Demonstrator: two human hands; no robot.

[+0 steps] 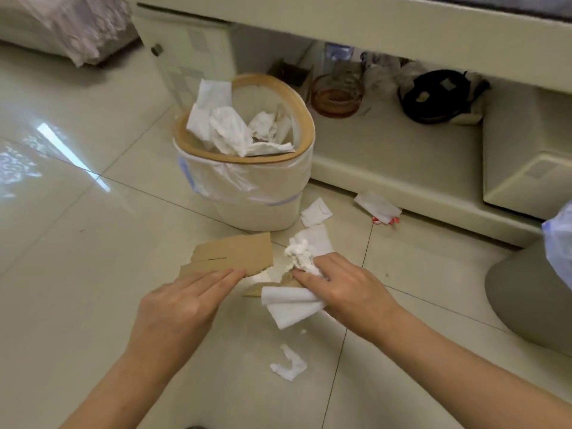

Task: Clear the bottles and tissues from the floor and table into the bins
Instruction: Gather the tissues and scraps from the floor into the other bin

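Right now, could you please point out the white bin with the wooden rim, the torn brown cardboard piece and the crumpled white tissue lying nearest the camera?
White bin with wooden rim (305, 125): head view, right side of rim.
Torn brown cardboard piece (235, 252): head view, flat middle.
Crumpled white tissue nearest the camera (289, 365): head view, its centre.

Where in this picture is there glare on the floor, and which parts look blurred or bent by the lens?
Head view: bright window glare lies on the glossy floor tiles at the left; the things on the low shelf behind the bin look soft and blurred; the wide lens bends the table edge along the top; both hands cast only faint shadows.
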